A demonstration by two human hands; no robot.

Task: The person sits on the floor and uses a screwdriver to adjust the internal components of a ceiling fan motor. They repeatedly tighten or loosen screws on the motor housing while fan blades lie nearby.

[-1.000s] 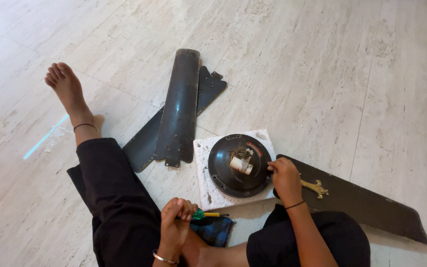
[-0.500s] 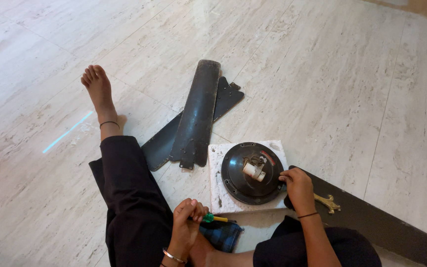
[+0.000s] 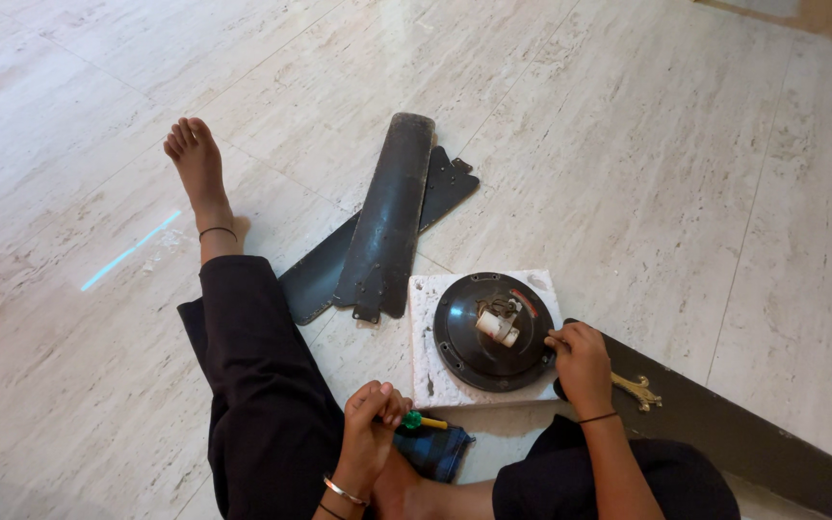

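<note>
Your right hand (image 3: 582,364) has its fingers curled, pinching the right rim of the dark round fan motor housing (image 3: 493,330) sitting on a white foam block (image 3: 428,366). Your left hand (image 3: 370,424), fingers closed, grips a green-handled screwdriver (image 3: 422,421) near you. Two fan blades (image 3: 387,221) lie stacked farther left.

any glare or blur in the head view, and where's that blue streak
Head view: sharp throughout, no motion blur; soft even daylight with a faint sheen on the marble floor; the blue streak lies on the floor left of the bare foot; weak shadows under the fan blades.
</note>
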